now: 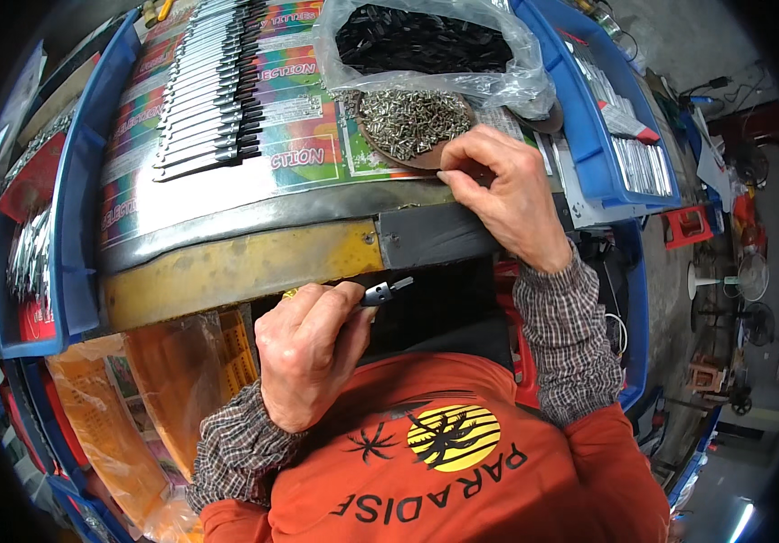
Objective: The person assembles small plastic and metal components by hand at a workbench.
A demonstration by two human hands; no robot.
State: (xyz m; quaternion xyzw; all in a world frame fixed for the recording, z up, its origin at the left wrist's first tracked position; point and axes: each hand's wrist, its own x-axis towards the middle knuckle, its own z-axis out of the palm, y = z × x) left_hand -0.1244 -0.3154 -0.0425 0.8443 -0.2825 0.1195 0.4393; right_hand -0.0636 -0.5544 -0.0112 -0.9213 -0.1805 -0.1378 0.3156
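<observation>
My left hand (311, 348) is closed in front of the table edge. From between its thumb and forefinger juts a silver metal piece (377, 294) with small dark holes and a narrow flat tip; its other end is hidden in the fingers. Above the table's near edge, my right hand (512, 195) pinches thumb and forefinger together; whatever is between them is too small to name. Just beyond those fingers lies a brown round dish (426, 161) heaped with small silver pins (412, 122). A long row of slim silver metal pieces with dark ends (201, 109) covers the table's left part.
Behind the dish, a clear plastic bag (521, 77) holds many black slips (421, 41). Blue bins stand left (77, 208) and right (589, 136), both with metal parts. The table's front edge has a worn yellow strip (245, 271). Orange plastic sheeting (172, 371) hangs below left.
</observation>
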